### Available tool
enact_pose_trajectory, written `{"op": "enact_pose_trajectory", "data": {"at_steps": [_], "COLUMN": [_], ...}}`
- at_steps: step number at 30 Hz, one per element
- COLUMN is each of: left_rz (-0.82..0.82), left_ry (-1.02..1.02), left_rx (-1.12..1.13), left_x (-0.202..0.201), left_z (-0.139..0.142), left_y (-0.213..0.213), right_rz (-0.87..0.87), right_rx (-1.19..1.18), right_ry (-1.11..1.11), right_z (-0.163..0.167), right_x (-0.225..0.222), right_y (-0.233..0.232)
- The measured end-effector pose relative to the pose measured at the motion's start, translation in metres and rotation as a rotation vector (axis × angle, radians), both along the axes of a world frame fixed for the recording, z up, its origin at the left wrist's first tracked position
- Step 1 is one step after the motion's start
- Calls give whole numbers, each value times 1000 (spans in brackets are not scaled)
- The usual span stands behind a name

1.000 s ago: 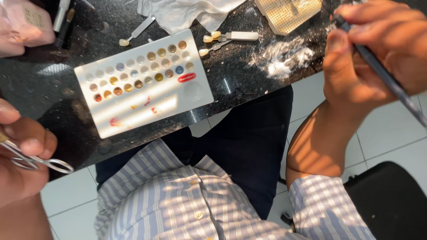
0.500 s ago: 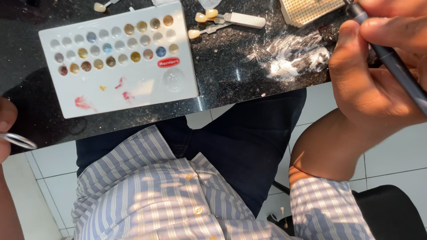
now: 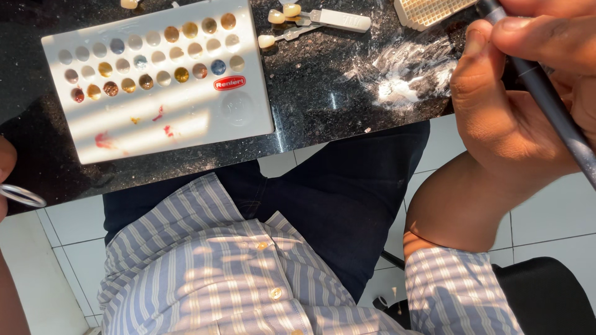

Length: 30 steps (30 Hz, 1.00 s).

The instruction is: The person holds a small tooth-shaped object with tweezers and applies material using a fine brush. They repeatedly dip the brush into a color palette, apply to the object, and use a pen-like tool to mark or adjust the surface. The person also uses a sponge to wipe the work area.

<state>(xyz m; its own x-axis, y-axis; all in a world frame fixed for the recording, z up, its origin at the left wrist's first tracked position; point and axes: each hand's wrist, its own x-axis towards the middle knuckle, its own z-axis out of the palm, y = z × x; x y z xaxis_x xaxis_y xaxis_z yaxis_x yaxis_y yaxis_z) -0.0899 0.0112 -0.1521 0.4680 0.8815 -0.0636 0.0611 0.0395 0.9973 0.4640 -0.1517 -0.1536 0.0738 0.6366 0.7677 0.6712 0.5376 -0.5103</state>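
My right hand (image 3: 528,93) is raised close to the camera at the right, fingers pinched around a thin dark brush handle (image 3: 552,105) that slants down to the right. At the far left edge only a sliver of my left hand (image 3: 5,167) shows, with the metal loop of a pair of forceps or scissors (image 3: 22,195) in it. A white mixing palette (image 3: 158,80) with rows of small wells of coloured stains lies on the black speckled counter (image 3: 310,105), a few red and yellow smears on its flat part.
Tooth shade tabs on a white holder (image 3: 316,22) lie at the counter's top middle. White powder (image 3: 403,74) is smeared to their right, beside a cream honeycomb tray (image 3: 431,9). My striped shirt and dark trousers fill the lower view over white floor tiles.
The view has shifted, so the palette now sits higher and further left. My left hand has slid almost out at the left edge. My right hand still grips the brush.
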Motion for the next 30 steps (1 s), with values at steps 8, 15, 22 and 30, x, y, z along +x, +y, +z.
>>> {"op": "enact_pose_trajectory", "data": {"at_steps": [8, 15, 22, 30], "left_rz": [4, 7, 5, 7], "left_ry": [-8, -18, -24, -28], "left_rx": [-1, 6, 4, 1], "left_x": [6, 10, 10, 11], "left_z": [2, 3, 4, 4], "left_y": [-2, -2, -2, -3], "right_rz": [7, -2, 25, -14], "right_rx": [-8, -7, 55, -11], "right_ry": [12, 8, -61, 44], "right_z": [2, 6, 6, 1], "right_x": [-3, -6, 1, -6], "right_y": [1, 3, 7, -1]}}
